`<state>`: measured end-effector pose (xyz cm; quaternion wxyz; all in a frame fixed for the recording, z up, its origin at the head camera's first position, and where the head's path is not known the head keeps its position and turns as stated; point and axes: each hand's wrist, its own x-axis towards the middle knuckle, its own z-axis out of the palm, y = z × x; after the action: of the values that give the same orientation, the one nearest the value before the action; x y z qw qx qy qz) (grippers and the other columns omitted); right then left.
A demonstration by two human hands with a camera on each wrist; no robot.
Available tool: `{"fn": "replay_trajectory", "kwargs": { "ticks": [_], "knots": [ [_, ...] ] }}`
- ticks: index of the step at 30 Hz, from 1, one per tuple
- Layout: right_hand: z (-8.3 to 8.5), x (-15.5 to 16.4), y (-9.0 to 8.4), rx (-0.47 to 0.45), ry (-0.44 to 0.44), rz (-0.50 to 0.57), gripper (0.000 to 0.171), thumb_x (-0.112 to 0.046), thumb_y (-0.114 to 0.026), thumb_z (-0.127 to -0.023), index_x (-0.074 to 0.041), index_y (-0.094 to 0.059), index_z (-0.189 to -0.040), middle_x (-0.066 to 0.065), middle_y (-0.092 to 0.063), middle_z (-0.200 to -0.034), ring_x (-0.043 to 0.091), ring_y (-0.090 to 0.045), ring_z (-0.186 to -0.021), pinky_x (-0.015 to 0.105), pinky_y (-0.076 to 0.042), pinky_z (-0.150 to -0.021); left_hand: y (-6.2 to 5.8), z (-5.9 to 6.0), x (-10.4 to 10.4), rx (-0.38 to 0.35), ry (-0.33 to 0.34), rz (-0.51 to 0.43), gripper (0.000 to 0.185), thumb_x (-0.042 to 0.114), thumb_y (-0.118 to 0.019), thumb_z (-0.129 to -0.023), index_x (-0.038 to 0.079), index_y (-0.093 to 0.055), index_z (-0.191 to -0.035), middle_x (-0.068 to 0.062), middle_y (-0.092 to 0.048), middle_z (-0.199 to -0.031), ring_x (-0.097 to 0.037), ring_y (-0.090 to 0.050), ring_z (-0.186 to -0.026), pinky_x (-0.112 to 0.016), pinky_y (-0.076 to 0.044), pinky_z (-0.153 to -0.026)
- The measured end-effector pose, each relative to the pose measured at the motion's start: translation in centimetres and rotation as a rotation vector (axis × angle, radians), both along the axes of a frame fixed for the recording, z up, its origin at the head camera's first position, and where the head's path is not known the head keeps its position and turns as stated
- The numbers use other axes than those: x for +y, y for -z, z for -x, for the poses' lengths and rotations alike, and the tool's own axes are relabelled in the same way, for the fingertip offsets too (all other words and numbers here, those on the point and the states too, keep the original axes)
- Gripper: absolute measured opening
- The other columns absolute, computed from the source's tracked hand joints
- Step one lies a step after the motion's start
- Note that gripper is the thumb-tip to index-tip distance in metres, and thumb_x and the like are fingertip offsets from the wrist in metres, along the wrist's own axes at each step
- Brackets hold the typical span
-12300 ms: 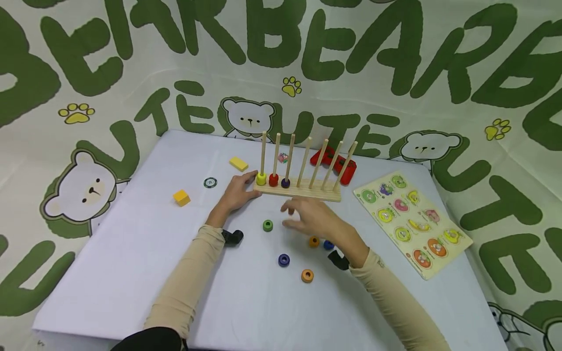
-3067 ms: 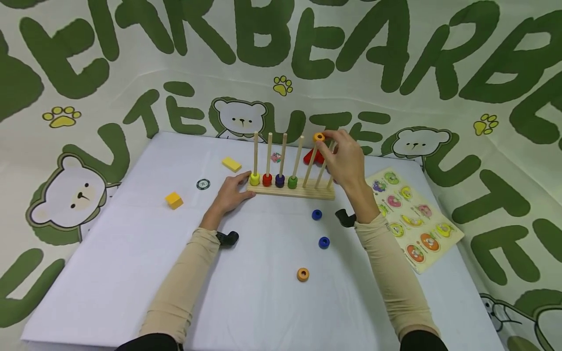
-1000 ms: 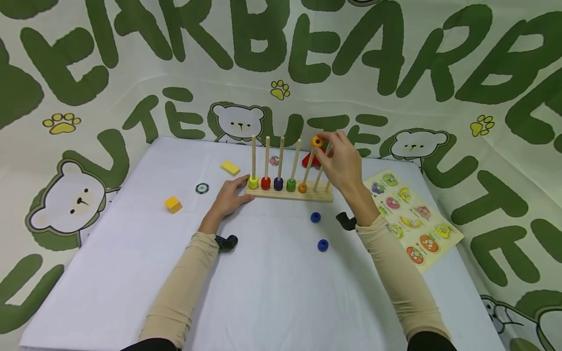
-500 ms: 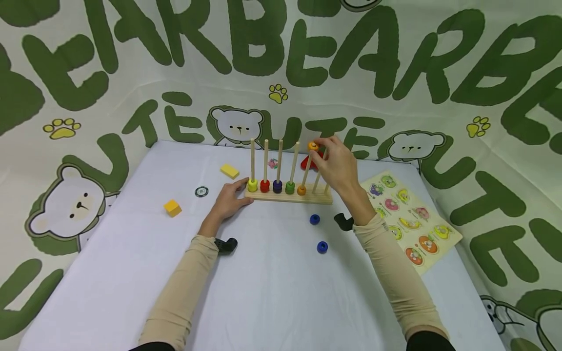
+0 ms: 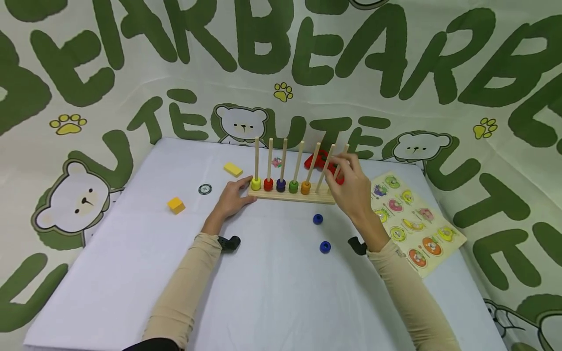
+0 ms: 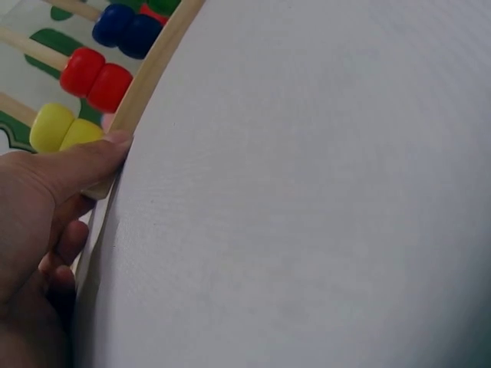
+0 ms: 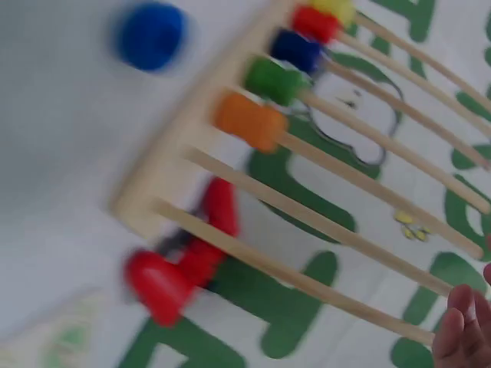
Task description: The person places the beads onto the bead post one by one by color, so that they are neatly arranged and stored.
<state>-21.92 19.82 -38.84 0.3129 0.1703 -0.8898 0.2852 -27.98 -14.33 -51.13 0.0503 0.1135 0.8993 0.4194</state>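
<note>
A wooden peg rack (image 5: 290, 196) stands towards the back of the table, its pegs upright. My left hand (image 5: 232, 197) holds the rack's left end, with the thumb on the front edge in the left wrist view. Stacked beads sit low on the pegs: yellow beads (image 5: 256, 184), red beads (image 6: 96, 79), dark blue beads (image 5: 281, 185), green beads (image 5: 293, 186) and orange beads (image 5: 305, 187). The two rightmost pegs are bare. Beside them is my right hand (image 5: 352, 190), fingers loosely bent, with no bead visible in it. Two blue beads, a farther bead (image 5: 318, 219) and a nearer bead (image 5: 325, 247), lie in front.
Behind the rack lies a red object (image 5: 320, 158), partly hidden. A fruit puzzle board (image 5: 414, 222) is on the right. To the left are a yellow-orange cube (image 5: 176, 205), a poker chip (image 5: 205, 188) and a flat yellow block (image 5: 233, 169).
The second orange bead has left my right hand and sits low on the fifth peg. That hand has moved right and down. Earlier, green, dark blue and orange beads went from table to pegs.
</note>
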Motion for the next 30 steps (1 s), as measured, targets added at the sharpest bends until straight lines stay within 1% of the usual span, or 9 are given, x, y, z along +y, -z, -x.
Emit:
{"fn": "replay_trajectory", "kwargs": {
  "ticks": [2, 4, 8, 10, 12, 17, 21, 26, 30],
  "knots": [
    [-1.0, 0.6, 1.4, -0.105, -0.002, -0.058, 0.021, -0.014, -0.076, -0.097, -0.002, -0.077, -0.115, 0.015, -0.071, -0.112, 0.022, -0.058, -0.066, 0.033, -0.045, -0.052, -0.2, 0.1, 0.2, 0.003, 0.003, -0.002, 0.076, 0.022, -0.079, -0.098, 0.009, -0.044, -0.164, -0.028, -0.055, -0.152, -0.046, -0.04, -0.149, -0.061, -0.029, -0.127],
    [-1.8, 0.9, 2.7, -0.287, -0.012, -0.135, 0.023, -0.02, -0.077, -0.097, -0.005, -0.078, -0.115, 0.012, -0.073, -0.107, 0.021, -0.061, -0.071, 0.033, -0.049, -0.057, -0.4, 0.1, 0.3, 0.008, -0.001, 0.001, 0.075, 0.021, -0.079, -0.098, 0.008, -0.044, -0.163, -0.029, -0.055, -0.151, -0.047, -0.041, -0.149, -0.062, -0.029, -0.126],
    [-2.6, 1.0, 4.8, -0.662, -0.031, -0.304, 0.04, -0.031, -0.08, -0.096, -0.01, -0.073, -0.13, 0.011, -0.073, -0.12, 0.028, -0.071, -0.096, 0.044, -0.059, -0.078, -0.3, 0.0, 0.4, 0.003, -0.008, 0.017, 0.076, 0.023, -0.079, -0.099, 0.008, -0.043, -0.164, -0.028, -0.055, -0.153, -0.046, -0.041, -0.149, -0.061, -0.029, -0.126],
    [-2.7, 1.0, 5.7, -0.764, -0.039, -0.351, 0.045, -0.032, -0.08, -0.096, -0.01, -0.07, -0.134, 0.011, -0.072, -0.125, 0.031, -0.071, -0.107, 0.05, -0.059, -0.087, -0.2, 0.0, 0.3, -0.001, -0.007, 0.02, 0.076, 0.023, -0.078, -0.099, 0.008, -0.043, -0.164, -0.028, -0.054, -0.154, -0.046, -0.04, -0.15, -0.061, -0.029, -0.127],
    [-2.8, 0.9, 6.4, -0.801, -0.044, -0.371, 0.044, -0.028, -0.08, -0.095, -0.01, -0.07, -0.134, 0.011, -0.072, -0.124, 0.031, -0.07, -0.112, 0.053, -0.059, -0.091, -0.2, 0.0, 0.3, -0.002, -0.006, 0.017, 0.076, 0.023, -0.079, -0.098, 0.008, -0.043, -0.164, -0.028, -0.055, -0.154, -0.046, -0.04, -0.15, -0.061, -0.029, -0.127],
    [-2.9, 0.8, 7.3, -0.759, -0.035, -0.341, 0.035, -0.019, -0.079, -0.094, -0.009, -0.074, -0.127, 0.008, -0.073, -0.114, 0.027, -0.07, -0.102, 0.049, -0.06, -0.085, 0.0, 0.0, 0.3, 0.016, -0.002, 0.011, 0.076, 0.021, -0.079, -0.098, 0.007, -0.044, -0.163, -0.03, -0.055, -0.151, -0.046, -0.042, -0.148, -0.061, -0.03, -0.126],
    [-3.0, 1.0, 6.6, -0.678, -0.025, -0.261, 0.034, -0.02, -0.08, -0.095, -0.01, -0.075, -0.127, 0.008, -0.073, -0.115, 0.025, -0.07, -0.097, 0.044, -0.059, -0.08, 0.0, 0.0, 0.3, 0.02, 0.001, 0.007, 0.076, 0.021, -0.079, -0.098, 0.007, -0.044, -0.163, -0.03, -0.056, -0.151, -0.047, -0.042, -0.148, -0.062, -0.03, -0.126],
    [-2.3, 1.6, 3.0, -0.402, -0.033, -0.09, 0.035, -0.015, -0.079, -0.096, -0.007, -0.076, -0.131, 0.015, -0.07, -0.114, 0.026, -0.065, -0.078, 0.035, -0.05, -0.061, 0.0, 0.0, 0.4, 0.003, -0.005, 0.01, 0.076, 0.022, -0.079, -0.098, 0.008, -0.044, -0.164, -0.029, -0.056, -0.151, -0.045, -0.043, -0.147, -0.061, -0.031, -0.126],
    [-1.0, 1.7, -0.5, -0.175, -0.004, 0.048, 0.038, -0.01, -0.079, -0.097, -0.002, -0.073, -0.134, 0.019, -0.068, -0.116, 0.029, -0.063, -0.075, 0.031, -0.043, -0.059, 0.1, 0.0, 0.3, 0.0, -0.008, 0.008, 0.076, 0.022, -0.079, -0.098, 0.008, -0.044, -0.164, -0.029, -0.056, -0.151, -0.045, -0.043, -0.147, -0.061, -0.031, -0.126]
  ]
}}
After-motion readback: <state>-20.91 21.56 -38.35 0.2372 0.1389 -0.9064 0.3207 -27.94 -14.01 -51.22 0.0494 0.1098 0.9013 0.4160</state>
